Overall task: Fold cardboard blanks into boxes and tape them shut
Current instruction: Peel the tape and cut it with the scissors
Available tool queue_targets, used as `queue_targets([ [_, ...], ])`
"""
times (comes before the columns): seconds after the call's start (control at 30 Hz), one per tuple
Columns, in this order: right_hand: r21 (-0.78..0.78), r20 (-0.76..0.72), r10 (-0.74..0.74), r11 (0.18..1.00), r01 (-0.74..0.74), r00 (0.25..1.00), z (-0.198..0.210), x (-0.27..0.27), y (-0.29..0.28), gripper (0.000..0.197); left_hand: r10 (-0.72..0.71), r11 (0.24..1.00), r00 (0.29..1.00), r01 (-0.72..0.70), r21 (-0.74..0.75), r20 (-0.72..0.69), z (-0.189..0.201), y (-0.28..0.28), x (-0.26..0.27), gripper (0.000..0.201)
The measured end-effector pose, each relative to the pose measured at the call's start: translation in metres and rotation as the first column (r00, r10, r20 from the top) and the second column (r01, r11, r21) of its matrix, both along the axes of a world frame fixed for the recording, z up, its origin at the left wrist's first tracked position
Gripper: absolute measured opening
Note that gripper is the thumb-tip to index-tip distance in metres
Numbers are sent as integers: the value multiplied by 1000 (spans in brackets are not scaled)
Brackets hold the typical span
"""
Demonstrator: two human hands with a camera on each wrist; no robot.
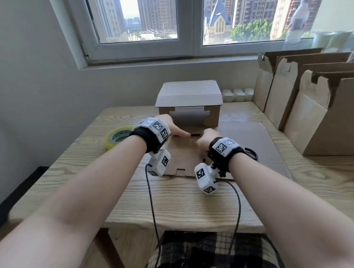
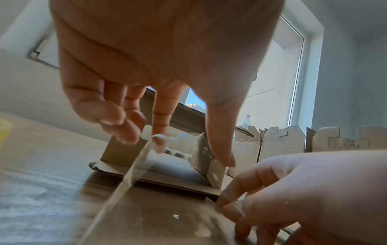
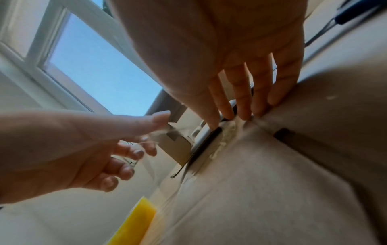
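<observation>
Stage: taping | done: 1 box (image 1: 188, 101) folded on bench (image 1: 72, 163) | left hand (image 1: 170, 126) fingers pinch clear tape strip (image 2: 134, 170) | right hand (image 1: 207, 139) fingers pressed straight onto flat blank (image 1: 181, 155) | left: blanks (image 1: 311, 109) unfolded

left hand (image 1: 173, 127) forefinger extended, right hand (image 1: 209, 137) fingers pressing down

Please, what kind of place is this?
Probably a high-rise room used for packing: a wooden table under a window facing towers, flat cardboard blanks stacked at the right, a tape roll.

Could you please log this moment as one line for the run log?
stage: taping | left hand: pinches clear tape strip | right hand: fingers press cardboard blank | tape roll: on table, left
</observation>
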State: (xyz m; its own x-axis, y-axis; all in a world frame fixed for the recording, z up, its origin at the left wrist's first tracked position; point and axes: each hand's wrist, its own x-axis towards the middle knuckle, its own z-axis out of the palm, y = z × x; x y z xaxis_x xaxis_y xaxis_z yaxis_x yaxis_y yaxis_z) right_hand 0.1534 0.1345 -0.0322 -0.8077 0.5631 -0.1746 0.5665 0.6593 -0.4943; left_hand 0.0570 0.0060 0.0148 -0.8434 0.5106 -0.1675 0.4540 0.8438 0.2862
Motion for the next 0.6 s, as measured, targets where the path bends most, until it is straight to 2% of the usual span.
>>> queue_targets([
  [0.1, 24, 39, -47, 999, 46, 998, -1, -4, -2, 8, -19, 999, 1000, 19, 32, 21, 0, -3, -5, 66],
  [0.2, 47, 59, -72, 996, 70, 996, -3, -8, -6, 16, -56, 998, 992, 56, 2, 111, 1, -2, -4, 78],
  [0.33, 28, 89, -90, 996, 88, 992, -2, -9, -8, 9, -30, 999, 999, 30, -25, 32, 0, -1, -5, 55],
  [0.47, 16, 87, -45, 999, 44, 995, -3, -9, -9, 16, 82, 984, 992, -64, 166, -100, -3, -4, -9, 26],
  [0.53, 5, 90, -24, 1000, 23, 996, -5, -12, -10, 21, 72, 976, 990, -45, 215, -119, -1, -5, -7, 21],
  [0.6, 2, 104, -17, 1000, 17, 994, -4, -13, -11, 28, 13, 978, 999, -2, 207, -53, -1, -4, -5, 28],
])
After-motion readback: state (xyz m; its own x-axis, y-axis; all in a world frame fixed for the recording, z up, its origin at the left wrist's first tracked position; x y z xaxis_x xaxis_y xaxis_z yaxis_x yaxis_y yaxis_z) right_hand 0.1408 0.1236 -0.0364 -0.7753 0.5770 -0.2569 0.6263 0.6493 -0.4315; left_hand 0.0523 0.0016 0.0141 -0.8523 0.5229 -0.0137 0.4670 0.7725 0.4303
